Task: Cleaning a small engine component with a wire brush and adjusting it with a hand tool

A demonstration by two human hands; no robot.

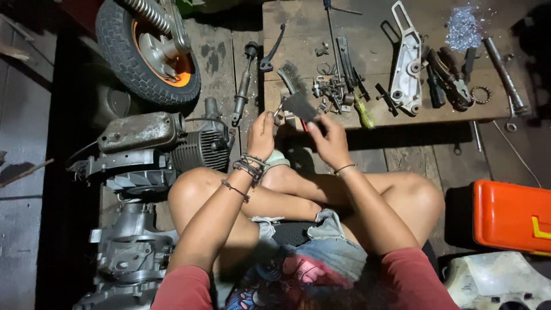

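Note:
I sit cross-legged on a wooden floor. My left hand [261,135] pinches a small metal part [279,113] at its fingertips. My right hand [328,138] holds a dark piece of sandpaper [299,107] against that part. Both hands hover just in front of a low wooden board [298,23] covered with tools. Bracelets circle both wrists.
A scooter engine [155,146] lies at my left, a wheel with an orange rim [150,49] behind it. On the board are a wire brush [294,74], a white bracket [406,63], pliers [453,74] and loose bolts. An orange toolbox [511,215] stands at right.

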